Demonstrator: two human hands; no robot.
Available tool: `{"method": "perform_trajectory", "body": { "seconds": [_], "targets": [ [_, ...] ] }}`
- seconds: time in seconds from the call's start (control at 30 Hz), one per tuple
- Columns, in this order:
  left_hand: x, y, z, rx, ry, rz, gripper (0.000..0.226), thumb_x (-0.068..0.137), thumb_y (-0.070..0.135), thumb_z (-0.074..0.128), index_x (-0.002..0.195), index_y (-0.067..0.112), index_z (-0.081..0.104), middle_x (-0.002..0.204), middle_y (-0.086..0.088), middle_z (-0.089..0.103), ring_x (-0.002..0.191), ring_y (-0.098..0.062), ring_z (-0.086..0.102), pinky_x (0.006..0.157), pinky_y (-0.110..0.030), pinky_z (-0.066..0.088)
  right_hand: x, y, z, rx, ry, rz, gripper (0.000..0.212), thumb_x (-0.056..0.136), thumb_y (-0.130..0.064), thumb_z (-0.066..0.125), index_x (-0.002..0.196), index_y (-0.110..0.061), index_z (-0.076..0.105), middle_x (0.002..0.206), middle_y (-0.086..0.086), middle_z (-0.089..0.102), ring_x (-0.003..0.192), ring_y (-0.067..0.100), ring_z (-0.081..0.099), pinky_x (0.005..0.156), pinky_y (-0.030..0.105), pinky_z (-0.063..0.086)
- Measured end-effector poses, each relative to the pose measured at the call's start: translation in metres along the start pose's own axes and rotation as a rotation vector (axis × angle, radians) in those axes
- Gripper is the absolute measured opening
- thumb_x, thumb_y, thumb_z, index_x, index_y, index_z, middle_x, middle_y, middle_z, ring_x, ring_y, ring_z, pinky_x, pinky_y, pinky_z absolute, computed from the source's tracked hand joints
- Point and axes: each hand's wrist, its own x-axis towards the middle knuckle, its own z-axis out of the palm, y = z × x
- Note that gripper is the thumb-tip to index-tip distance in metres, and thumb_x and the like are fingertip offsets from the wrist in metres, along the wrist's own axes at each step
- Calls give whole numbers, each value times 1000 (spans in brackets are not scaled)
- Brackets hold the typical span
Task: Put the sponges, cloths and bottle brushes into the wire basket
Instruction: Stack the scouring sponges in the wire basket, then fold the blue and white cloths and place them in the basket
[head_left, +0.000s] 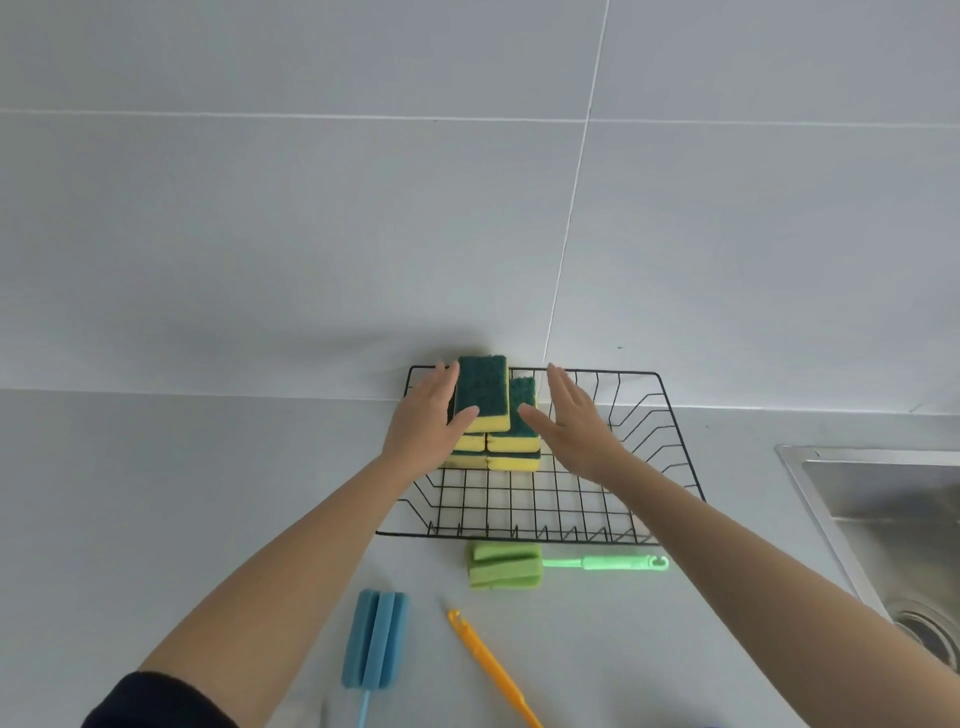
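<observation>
A black wire basket (582, 535) stands on the grey counter against the wall. In its back left part lie stacked yellow sponges with dark green tops (511, 447). My left hand (423, 421) holds the topmost sponge (483, 392) by its left side, thumb on its front edge. My right hand (576, 421) is flat with fingers apart, just right of the stack, holding nothing. In front of the basket lie a green bottle brush (506, 566), a blue bottle brush (375, 639) and an orange handle (491, 665).
A steel sink (883, 519) with a drain is sunk into the counter at the right. A grey tiled wall (467, 208) rises right behind the basket.
</observation>
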Motion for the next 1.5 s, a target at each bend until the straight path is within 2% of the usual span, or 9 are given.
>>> {"method": "perform_trajectory", "body": {
  "seconds": [0.13, 0.37, 0.67, 0.8, 0.93, 1.13, 1.3, 1.4, 1.5],
  "targets": [
    [-31, 23, 6, 50, -35, 89, 65, 96, 35, 42, 148, 16, 9, 159, -8, 8, 147, -22, 9, 120, -41, 15, -40, 17, -9, -140, -15, -11, 75, 97, -46, 27, 146, -6, -12, 158, 10, -14, 146, 21, -15, 120, 34, -5],
    [-77, 77, 54, 107, -161, 266, 67, 95, 38, 42, 148, 17, 8, 160, -6, 4, 147, -21, 3, 120, -42, 8, -130, 61, -15, -286, 41, 119, 77, 96, -47, 28, 146, -8, -17, 157, 7, -22, 145, 22, -18, 119, 39, -3],
    [-125, 132, 136, 158, -454, 507, 72, 93, 40, 46, 149, 17, 6, 160, -5, 3, 147, -20, 4, 119, -34, 9, -241, 125, 10, -272, -19, 438, 80, 93, -55, 21, 144, -11, -22, 155, 8, -26, 144, 24, -20, 119, 38, -5],
    [-142, 145, 166, 219, -651, 555, 78, 90, 39, 53, 149, 19, 5, 160, -4, 3, 147, -19, 7, 119, -34, 13, -281, 144, 36, -207, -91, 590, 104, 65, -75, -2, 144, -10, -21, 155, 8, -25, 145, 25, -19, 119, 38, -4],
    [-150, 151, 187, 268, -823, 604, 85, 85, 37, 62, 149, 20, 8, 160, -4, 7, 146, -18, 12, 118, -32, 16, -309, 156, 65, -137, -140, 708, 80, 93, -57, 24, 147, -12, -17, 159, 8, -15, 147, 26, -9, 120, 38, 2],
    [-156, 164, 208, 359, -973, 680, 87, 80, 26, 70, 148, 18, 16, 158, -2, 18, 146, -19, 15, 119, -32, 18, -337, 155, 88, -69, -144, 787, 75, 95, -52, 29, 149, -13, -5, 152, 7, 20, 140, 25, 20, 113, 35, 24],
    [-159, 177, 218, 475, -1019, 731, 80, 79, 17, 70, 145, 16, 25, 152, -6, 31, 139, -24, 29, 115, -37, 29, -339, 148, 94, -46, -94, 846, 60, 94, -47, 39, 141, -12, 23, 137, 6, 43, 125, 25, 39, 102, 33, 36],
    [-159, 182, 222, 503, -1035, 763, 72, 78, 14, 71, 140, 15, 34, 141, -7, 42, 132, -26, 35, 108, -38, 37, -336, 147, 93, 107, -74, 917, 49, 92, -41, 48, 128, -9, 39, 123, 7, 54, 106, 23, 51, 85, 30, 43],
    [-157, 184, 223, 525, -1080, 719, 65, 78, 14, 70, 135, 16, 38, 137, -8, 46, 125, -27, 43, 100, -37, 41, -332, 151, 90, 246, -48, 959, 36, 86, -36, 56, 108, -9, 46, 97, 3, 51, 82, 19, 47, 59, 22, 35]
  ]
}}
